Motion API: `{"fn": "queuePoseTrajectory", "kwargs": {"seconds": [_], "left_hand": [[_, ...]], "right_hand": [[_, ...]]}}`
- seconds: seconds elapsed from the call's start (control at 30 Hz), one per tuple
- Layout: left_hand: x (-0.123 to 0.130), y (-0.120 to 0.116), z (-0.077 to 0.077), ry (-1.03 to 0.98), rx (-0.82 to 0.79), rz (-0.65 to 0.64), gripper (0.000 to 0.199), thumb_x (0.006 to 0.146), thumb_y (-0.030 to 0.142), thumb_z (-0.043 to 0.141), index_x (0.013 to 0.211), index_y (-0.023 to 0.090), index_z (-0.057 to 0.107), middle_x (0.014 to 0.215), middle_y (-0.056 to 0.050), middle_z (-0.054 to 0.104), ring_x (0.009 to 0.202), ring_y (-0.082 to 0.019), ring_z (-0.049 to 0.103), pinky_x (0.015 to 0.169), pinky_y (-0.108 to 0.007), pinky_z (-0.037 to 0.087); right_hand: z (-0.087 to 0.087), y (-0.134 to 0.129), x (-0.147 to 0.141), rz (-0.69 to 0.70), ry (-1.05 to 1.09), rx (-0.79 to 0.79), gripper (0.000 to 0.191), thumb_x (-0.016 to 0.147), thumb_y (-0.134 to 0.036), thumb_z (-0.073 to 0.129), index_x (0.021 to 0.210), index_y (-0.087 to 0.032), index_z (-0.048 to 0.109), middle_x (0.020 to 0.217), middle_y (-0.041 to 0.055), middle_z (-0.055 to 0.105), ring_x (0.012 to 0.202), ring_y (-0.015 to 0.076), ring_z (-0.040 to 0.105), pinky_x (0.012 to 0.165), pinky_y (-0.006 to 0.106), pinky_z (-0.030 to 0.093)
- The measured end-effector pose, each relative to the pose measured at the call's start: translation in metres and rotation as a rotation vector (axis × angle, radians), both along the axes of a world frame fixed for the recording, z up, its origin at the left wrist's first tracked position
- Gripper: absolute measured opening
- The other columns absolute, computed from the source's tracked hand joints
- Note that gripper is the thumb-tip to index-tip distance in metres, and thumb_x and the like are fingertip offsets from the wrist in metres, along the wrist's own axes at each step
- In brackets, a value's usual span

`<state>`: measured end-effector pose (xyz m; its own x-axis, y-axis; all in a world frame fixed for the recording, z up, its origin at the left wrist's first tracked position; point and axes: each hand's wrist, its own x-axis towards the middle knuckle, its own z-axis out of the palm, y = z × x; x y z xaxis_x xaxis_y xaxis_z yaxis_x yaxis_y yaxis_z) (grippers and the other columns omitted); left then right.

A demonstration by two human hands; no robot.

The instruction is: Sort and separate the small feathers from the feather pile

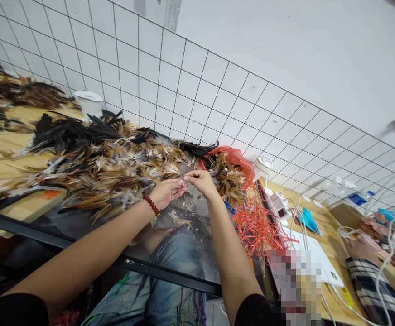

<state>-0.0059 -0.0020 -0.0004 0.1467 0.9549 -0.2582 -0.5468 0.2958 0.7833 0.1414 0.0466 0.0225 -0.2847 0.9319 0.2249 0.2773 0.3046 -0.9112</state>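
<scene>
My left hand (167,192), with a red bead bracelet (151,205) at the wrist, is palm up with its fingers curled. My right hand (201,182) meets it, thumb and forefinger pinched at the left fingertips. Whatever lies between the fingers is too small to make out. Just beyond both hands spreads a heap of brown and white feathers (129,167). Long black feathers (65,133) lie behind it on the left. Beneath the hands is a dark shiny tabletop (197,226) with loose bits of feather (180,219).
A red plastic bag (236,158) holds more feathers. Right of my arm lie tangled red strips (257,226), a white adapter (281,203) and cables. A wire grid (190,90) stands behind. White spools (89,102) sit near it. Another person's plaid sleeve (374,285) is at far right.
</scene>
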Motion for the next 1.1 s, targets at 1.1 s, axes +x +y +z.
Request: {"fn": "queuePoseTrajectory", "kwargs": {"seconds": [1.1], "left_hand": [[-0.009,0.01,0.0,-0.083,0.058,0.272,0.001,0.075,0.007,0.064,0.074,0.008,0.064,0.062,-0.003,0.062,0.051,-0.007,0.057,0.05,-0.016,0.046]], "right_hand": [[-0.016,-0.002,0.002,-0.057,-0.843,0.099,0.009,0.065,-0.017,0.066,0.057,-0.02,0.065,0.06,0.0008,0.062,0.062,0.0147,0.054,0.058,0.025,0.034]]}}
